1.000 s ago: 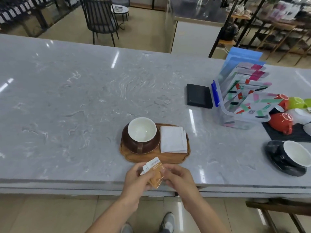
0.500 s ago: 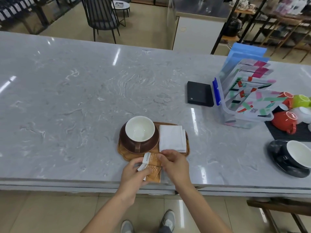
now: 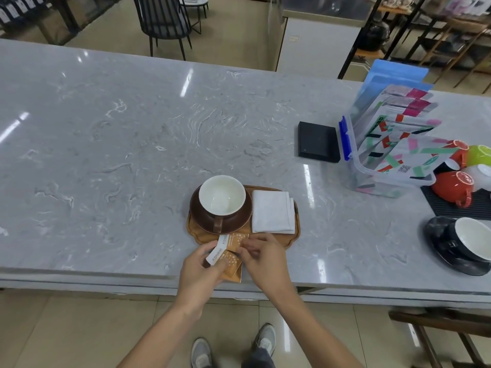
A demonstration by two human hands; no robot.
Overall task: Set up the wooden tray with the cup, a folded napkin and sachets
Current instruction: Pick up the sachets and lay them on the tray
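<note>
A wooden tray lies near the counter's front edge. On its left part stands a brown cup with a white inside, on a brown saucer. A folded white napkin lies on the tray's right part. Orange sachets with white ends are held just in front of the tray. My left hand grips one sachet over the counter edge. My right hand pinches another sachet that lies over the tray's front rim.
A black flat box and a clear bin of colourful pouches stand at the right. Red, green and white cups sit on a black mat, with a black cup and saucer nearer. The grey marble counter stretches left.
Both hands have moved forward from the counter edge toward the tray with the sachets. One sachet now rests over the tray's front rim under my right hand.
</note>
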